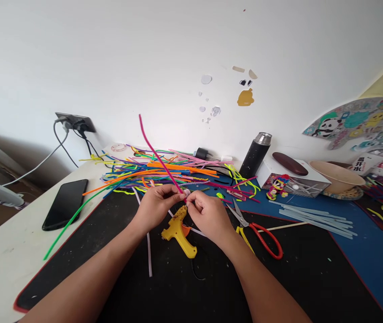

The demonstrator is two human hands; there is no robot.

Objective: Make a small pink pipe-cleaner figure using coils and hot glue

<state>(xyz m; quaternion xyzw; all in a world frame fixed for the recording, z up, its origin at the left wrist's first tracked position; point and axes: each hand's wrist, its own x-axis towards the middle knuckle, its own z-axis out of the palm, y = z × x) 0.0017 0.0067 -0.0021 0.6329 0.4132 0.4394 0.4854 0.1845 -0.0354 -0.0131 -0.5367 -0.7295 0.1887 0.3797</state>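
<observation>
My left hand [156, 206] and my right hand [207, 214] meet over the black mat [77, 264], both pinched on a long magenta pipe cleaner [154, 150] whose free end rises up and to the left. A small pale piece sits between my fingertips at the pinch; I cannot make it out. Directly below my hands lies a yellow hot glue gun [179, 231]. A white pipe cleaner [149, 251] lies on the mat under my left wrist.
A heap of coloured pipe cleaners [164, 172] lies behind my hands. Red-handled scissors [262, 233], clear glue sticks [315, 217] and a black flask [255, 154] are to the right. A black phone [65, 204] lies left; cables hang from a wall socket [75, 121].
</observation>
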